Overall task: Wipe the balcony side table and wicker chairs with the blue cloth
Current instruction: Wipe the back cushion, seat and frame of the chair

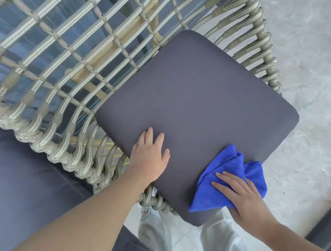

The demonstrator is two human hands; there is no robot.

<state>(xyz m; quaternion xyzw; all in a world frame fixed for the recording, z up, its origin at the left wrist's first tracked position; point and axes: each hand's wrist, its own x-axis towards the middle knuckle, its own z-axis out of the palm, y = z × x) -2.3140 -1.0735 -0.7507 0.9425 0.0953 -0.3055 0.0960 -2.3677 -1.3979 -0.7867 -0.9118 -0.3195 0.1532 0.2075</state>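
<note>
The right hand (pixel 243 196) lay flat on the blue cloth (pixel 227 182), fingers straight and spread, pressing the bunched fabric down rather than curling round it — a pushing grip, with nothing pinched that could be seen. The cloth sat under and just ahead of that hand, at the near right edge of the grey cushion (pixel 197 105), one fold hanging over the front edge. From there, nearly all of the cushion's unwiped surface stretched away and to the left, toward the back of the wicker chair (pixel 82 58); its long run went diagonally from the near corner by the person's legs up to the far corner by the woven backrest. The left hand (pixel 150 155) rested open on the cushion's near left side, fingers relaxed and holding nothing, seemingly steadying it. It lay well apart from the cloth, so the right hand was plainly the nearer one — the next stroke would probably sweep forward and leftward across the cushion. The woven arms and backrest stood beyond. No side table was in view.
</note>
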